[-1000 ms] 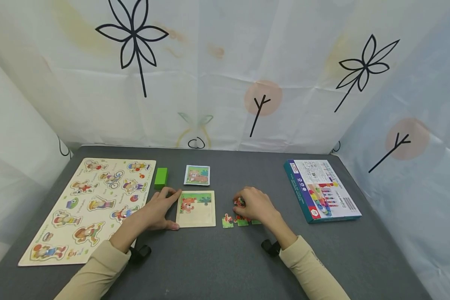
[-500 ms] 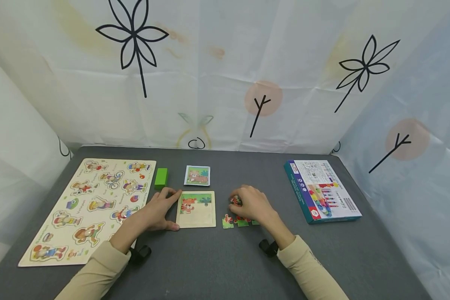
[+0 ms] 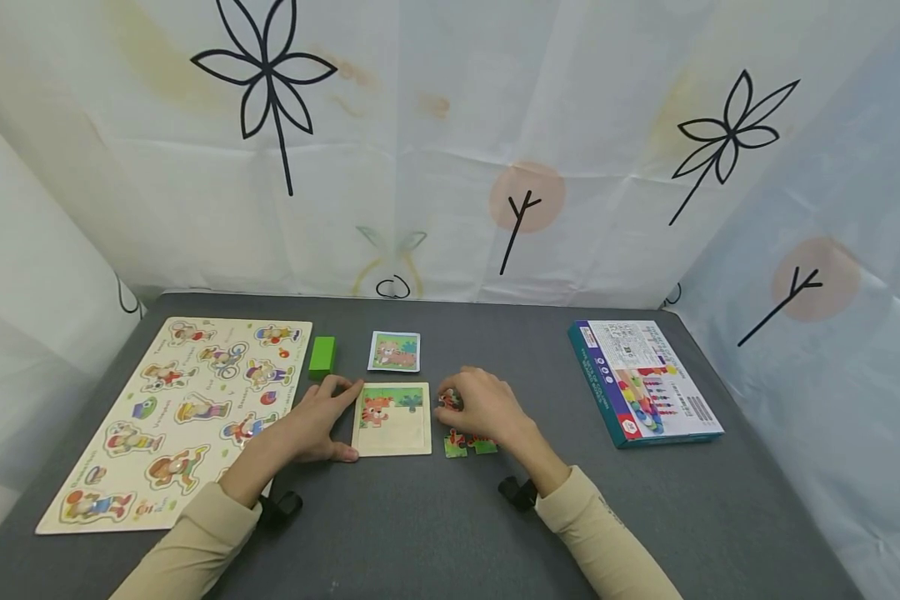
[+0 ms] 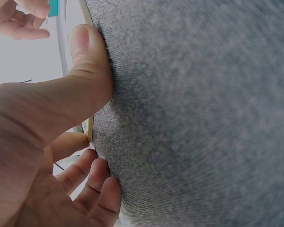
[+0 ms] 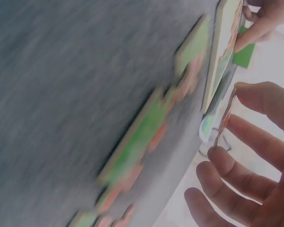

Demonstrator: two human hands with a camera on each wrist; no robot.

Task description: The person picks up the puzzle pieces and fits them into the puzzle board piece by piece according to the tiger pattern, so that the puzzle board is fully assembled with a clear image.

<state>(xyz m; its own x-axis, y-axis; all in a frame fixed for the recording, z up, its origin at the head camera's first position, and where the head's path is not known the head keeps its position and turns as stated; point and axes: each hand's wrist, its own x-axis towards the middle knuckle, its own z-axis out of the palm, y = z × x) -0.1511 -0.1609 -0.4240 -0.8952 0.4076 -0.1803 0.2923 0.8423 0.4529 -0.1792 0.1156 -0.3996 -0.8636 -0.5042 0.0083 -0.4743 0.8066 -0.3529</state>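
- Backdrop (image 3: 450, 108), pale cloth printed with dark-lined flowers and small trees; it rises behind and at both sides of the scene;
- Worktop (image 3: 435, 542), dark grey, bearing all the objects below;
- Picture board (image 3: 180, 427), cream, lying at the person's left; its face carries many small coloured figures;
- Box (image 3: 648, 383), blue-green sides with a white printed face, lying flat at the far right;
- Left hand (image 3: 317, 421), beside the puzzle tray; its grip is spread, forefinger at the tray's far left corner, thumb at the near left corner;
- Right hand (image 3: 486, 406), just right of the tray; its grip is closed between thumb and fingertips on the held piece;
- Puzzle tray (image 3: 392, 439), flat between the hands; a green strip and a red-orange animal fill its upper part, pale surface showing below;
- Picture card (image 3: 394, 351), beyond the tray, apart from it; its printed scene is green and pink;
- Green block (image 3: 322, 357), between the board and the card;
- Loose pieces (image 3: 455, 448), green and red, lying near the tray's right side, partly beneath the right hand; blurred in the right wrist view;
- Held piece (image 3: 451, 400), raised above the worktop, seen nearly edge-on from the right wrist.
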